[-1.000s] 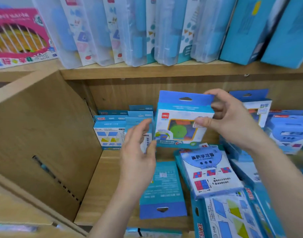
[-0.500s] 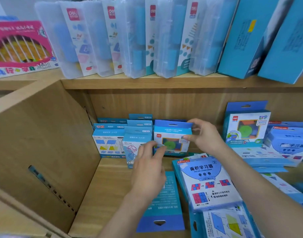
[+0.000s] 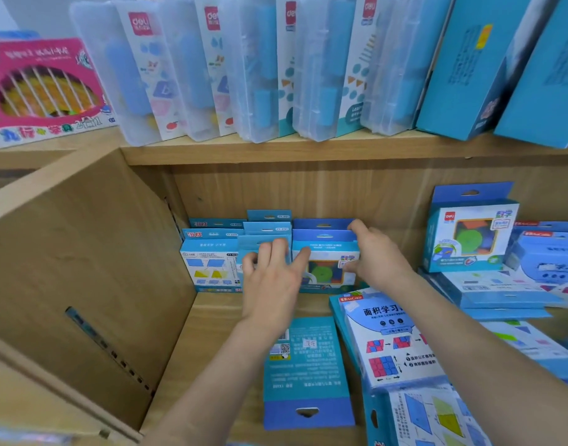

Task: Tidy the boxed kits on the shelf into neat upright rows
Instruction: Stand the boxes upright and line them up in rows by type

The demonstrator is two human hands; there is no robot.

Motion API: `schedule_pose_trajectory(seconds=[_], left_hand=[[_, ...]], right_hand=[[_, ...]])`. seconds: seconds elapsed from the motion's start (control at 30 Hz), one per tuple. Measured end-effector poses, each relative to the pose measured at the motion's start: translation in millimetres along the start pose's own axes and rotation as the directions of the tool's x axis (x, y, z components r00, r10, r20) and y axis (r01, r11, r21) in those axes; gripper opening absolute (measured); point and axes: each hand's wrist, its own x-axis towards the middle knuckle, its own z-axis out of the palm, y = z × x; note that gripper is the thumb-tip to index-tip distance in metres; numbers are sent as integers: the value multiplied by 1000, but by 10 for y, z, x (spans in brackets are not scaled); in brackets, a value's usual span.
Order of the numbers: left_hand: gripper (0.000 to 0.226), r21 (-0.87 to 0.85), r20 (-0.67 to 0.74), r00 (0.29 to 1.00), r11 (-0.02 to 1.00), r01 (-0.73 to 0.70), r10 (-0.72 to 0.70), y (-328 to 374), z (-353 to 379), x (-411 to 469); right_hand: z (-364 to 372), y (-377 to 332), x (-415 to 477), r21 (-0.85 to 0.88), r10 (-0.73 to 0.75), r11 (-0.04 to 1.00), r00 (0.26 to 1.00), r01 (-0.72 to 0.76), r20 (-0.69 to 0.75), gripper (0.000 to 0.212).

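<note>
**Change noted.** A second ago my right hand (image 3: 377, 262) held the green-disc kit (image 3: 324, 272) in the air, clear of the row. Half a second ago it was going in. It now stands upright at the back of the lower shelf (image 3: 211, 333), close against the neighbouring kit (image 3: 251, 245) on its left, with a like blue hang tab showing just behind it.

My right hand grips it, with fingers curled over the top tab and thumb on the front right edge. My left hand (image 3: 273, 284) has come forward. Its fingers are spread and fairly straight on the neighbouring kit's face, forefinger tip on the green-disc kit's front, and it holds nothing.

**Materials.**
- The kits are glossy blue-and-white card boxes, rectangular, each topped by a darker blue tab punched with a hang slot.
- The green-disc kit has a clear window.
- The trapezoid kit (image 3: 208, 268) stands square at the row's left end.
- A face-down kit (image 3: 305, 371) lies flat in front, showing a matt teal back with fine print.
- The shelf is pale wood-grain board.
- Above, frosted plastic cases (image 3: 260, 69) stand at a lean — blue inserts visible inside.
</note>
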Motion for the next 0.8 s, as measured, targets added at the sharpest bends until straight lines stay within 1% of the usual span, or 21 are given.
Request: schedule_pose_trajectory(seconds=[0.13, 0.23, 0.3, 0.33, 0.4, 0.47, 0.53, 0.6, 0.63, 0.7, 0.8], left_hand=[[76, -34, 1, 1000, 999, -29, 29, -92, 17, 9], [86, -79, -16, 1000, 997, 17, -18, -146, 0, -99], [87, -151, -35, 994, 984, 97, -103, -187, 1, -204], [86, -218, -40, 985, 963, 156, -168, -208, 8, -255], [85, -385, -32, 946, 877, 287, -324, -241, 37, -342], [84, -500, -16, 908, 790, 355, -418, -264, 84, -393], [83, -542, 50, 898, 744, 391, -436, -273, 122, -406], [84, -559, 141, 892, 709, 430, -429, -262, 149, -391], [84, -564, 161, 891, 702, 435, -424, -256, 156, -384], [83, -564, 169, 891, 700, 439, -422, -260, 165, -373], [80, -548, 167, 895, 716, 432, -413, -261, 160, -368]], right_hand=[[-5, 8, 21, 31, 14, 999, 1000, -14, -8, 59], [18, 40, 26, 109, 42, 993, 999, -45, 26, 62], [10, 55, -23, 165, 42, 985, 998, -48, 38, 67], [-17, 64, -70, 179, 42, 983, 998, -49, 38, 72], [-101, 111, -206, 189, 71, 979, 997, -74, 23, 80], [-215, 183, -388, 171, 112, 979, 994, -113, 18, 78], [-322, 219, -606, 101, 146, 983, 986, -154, 83, 71], [-363, 207, -803, 42, 190, 979, 967, -200, 170, 71], [-354, 193, -887, 35, 209, 975, 957, -220, 203, 71], [-291, 176, -1014, 51, 220, 970, 949, -237, 224, 72], [-156, 190, -1095, 95, 206, 969, 958, -229, 200, 73]])
